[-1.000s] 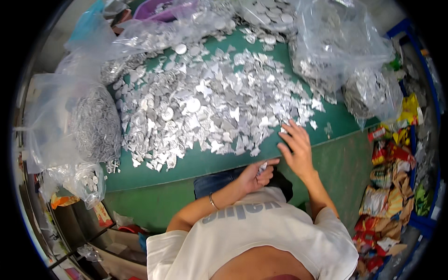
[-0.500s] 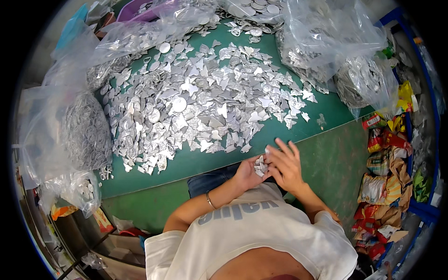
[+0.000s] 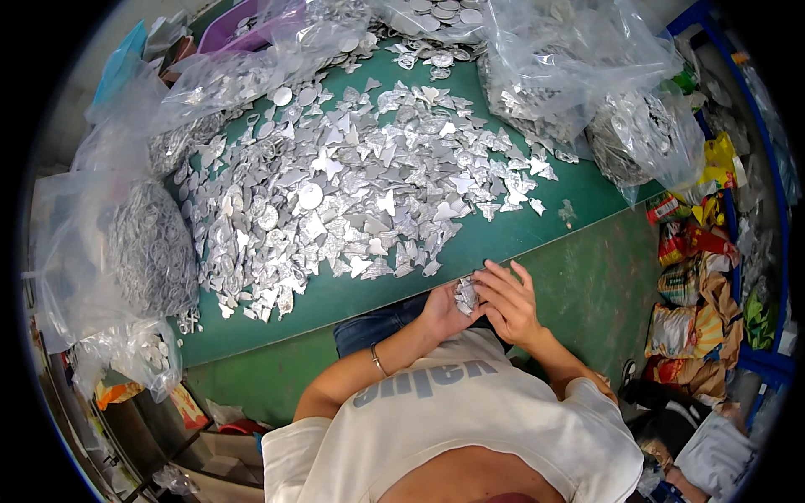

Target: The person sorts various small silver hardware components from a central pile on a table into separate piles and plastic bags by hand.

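My left hand is cupped just off the table's near edge, palm up, with several small silver metal charms resting in it. Bent over that palm from the right, my right hand has its fingers apart and slightly curled. Its fingertips are beside the charms, and nothing shows gripped in them. Beyond both hands a broad heap of flat silver metal pieces lies on the green tabletop. Some pieces are round discs, others are angular or butterfly-like.
Clear plastic bags of metal parts stand at the left and far right of the heap. A purple bin sits at the back left. Colourful packets line a blue rack on the right. Another person's grey-and-black clothing shows at lower right.
My right hand has lowered slightly, its fingers more bent and nearer the charms. The charms in my left palm have shifted. Another person has come into view at lower right.
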{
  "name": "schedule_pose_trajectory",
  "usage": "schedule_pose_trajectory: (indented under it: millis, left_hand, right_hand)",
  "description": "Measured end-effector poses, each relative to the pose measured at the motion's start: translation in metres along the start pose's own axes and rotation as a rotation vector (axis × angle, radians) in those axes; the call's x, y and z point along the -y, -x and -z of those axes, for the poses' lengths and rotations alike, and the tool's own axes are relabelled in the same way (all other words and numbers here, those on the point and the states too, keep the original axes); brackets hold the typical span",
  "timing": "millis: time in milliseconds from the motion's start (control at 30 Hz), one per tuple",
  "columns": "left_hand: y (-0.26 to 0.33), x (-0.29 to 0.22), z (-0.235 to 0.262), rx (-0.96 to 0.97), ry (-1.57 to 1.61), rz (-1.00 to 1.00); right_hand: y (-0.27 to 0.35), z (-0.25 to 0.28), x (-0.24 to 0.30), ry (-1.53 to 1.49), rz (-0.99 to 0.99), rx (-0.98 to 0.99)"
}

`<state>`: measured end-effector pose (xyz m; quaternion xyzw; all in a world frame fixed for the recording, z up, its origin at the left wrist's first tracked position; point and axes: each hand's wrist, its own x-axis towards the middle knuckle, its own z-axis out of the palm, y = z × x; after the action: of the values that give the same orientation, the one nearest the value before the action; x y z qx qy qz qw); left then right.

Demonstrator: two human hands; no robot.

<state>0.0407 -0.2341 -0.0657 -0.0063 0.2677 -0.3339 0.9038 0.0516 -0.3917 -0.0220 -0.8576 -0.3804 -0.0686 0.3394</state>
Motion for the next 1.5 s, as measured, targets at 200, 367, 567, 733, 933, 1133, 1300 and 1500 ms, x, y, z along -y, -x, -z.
schedule_pose_trajectory:
  millis: [200, 367, 567, 733, 933, 1133, 1300, 1500]
  left_hand:
    - [-0.016, -0.013, 0.032, 0.345, 0.104, 0.255]
    - [-0.002, -0.002, 0.003, -0.097, -0.101, 0.04]
    - [-0.007, -0.002, 0.014, -0.002, -0.024, 0.065]
    - [-0.008, -0.011, 0.012, 0.049, -0.047, 0.163]
    - [-0.005, -0.008, 0.007, 0.077, -0.05, 0.155]
    - [0.0, -0.004, -0.006, -0.023, -0.088, 0.105]
    - [-0.003, -0.001, 0.005, 0.045, -0.035, 0.052]
    - [-0.001, -0.002, -0.001, -0.071, -0.123, 0.059]
  right_hand:
    - [-0.056, 0.016, -0.018, 0.159, -0.227, -0.013]
    - [-0.029, 0.011, -0.009, 0.113, -0.163, 0.007]
    - [-0.013, 0.011, -0.006, -0.018, -0.042, -0.058]
    - [-0.067, 0.025, -0.04, 0.323, -0.34, -0.233]
    - [-0.041, 0.011, -0.033, 0.304, -0.189, -0.215]
    - [-0.024, 0.006, -0.029, 0.155, 0.024, -0.162]
    - [-0.017, 0.014, -0.025, -0.025, 0.088, -0.09]
    - [-0.045, 0.023, -0.006, 0.103, -0.127, -0.084]
